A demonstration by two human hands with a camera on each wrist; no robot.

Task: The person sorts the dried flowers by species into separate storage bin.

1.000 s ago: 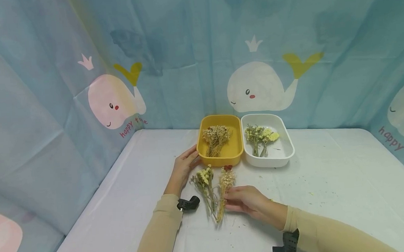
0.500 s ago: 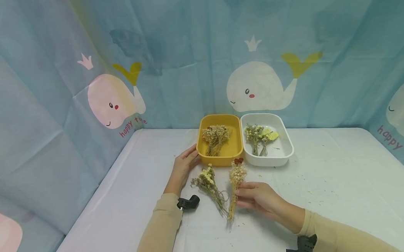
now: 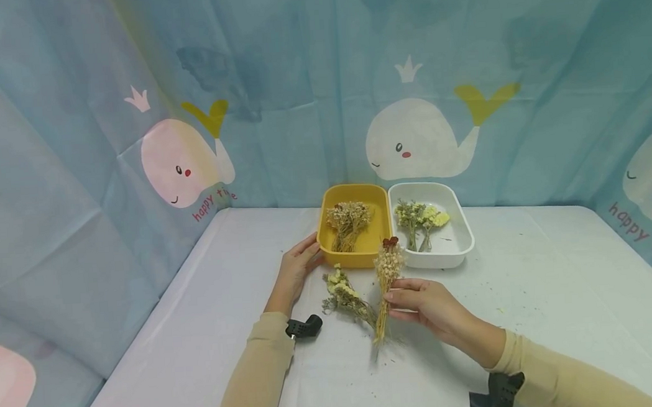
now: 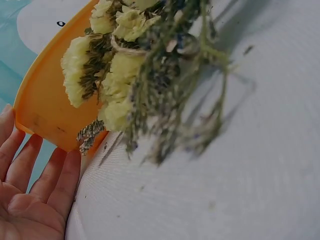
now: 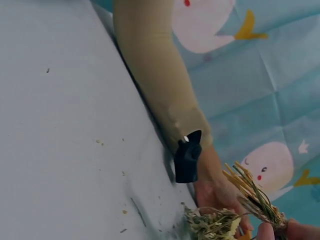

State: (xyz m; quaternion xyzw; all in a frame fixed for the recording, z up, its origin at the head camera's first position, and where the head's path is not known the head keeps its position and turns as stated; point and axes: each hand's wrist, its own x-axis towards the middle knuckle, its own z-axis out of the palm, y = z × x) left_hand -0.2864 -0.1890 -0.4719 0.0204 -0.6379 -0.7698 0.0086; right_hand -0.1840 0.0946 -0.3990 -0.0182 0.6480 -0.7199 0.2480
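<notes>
My right hand [image 3: 433, 309] pinches a bunch of dried cream flowers with dark red heads [image 3: 389, 267] by its stems, upright in front of the tubs. Beside it is a bunch of dried yellow flowers [image 3: 344, 294], tilted left; its stem ends run behind the held stems, and I cannot tell whether the two are joined. With extended fingers my left hand [image 3: 297, 269] touches the near left side of the yellow tub [image 3: 380, 216]. The left wrist view shows those fingers [image 4: 60, 182] against the tub wall. In the right wrist view the held stems [image 5: 252, 192] point up.
Several dried cream bunches [image 3: 348, 222] lie in the yellow tub. Next to it stands a white tub [image 3: 462, 235] with yellow-flowered sprigs [image 3: 432, 219]. Small plant crumbs dot the white table [image 3: 534, 315]. A blue whale-print curtain [image 3: 299, 136] hangs behind and at the sides.
My right hand has moved right and slightly forward with the cream bunch. The yellow bunch has shifted right and tilted further left. My left hand stays at the tub.
</notes>
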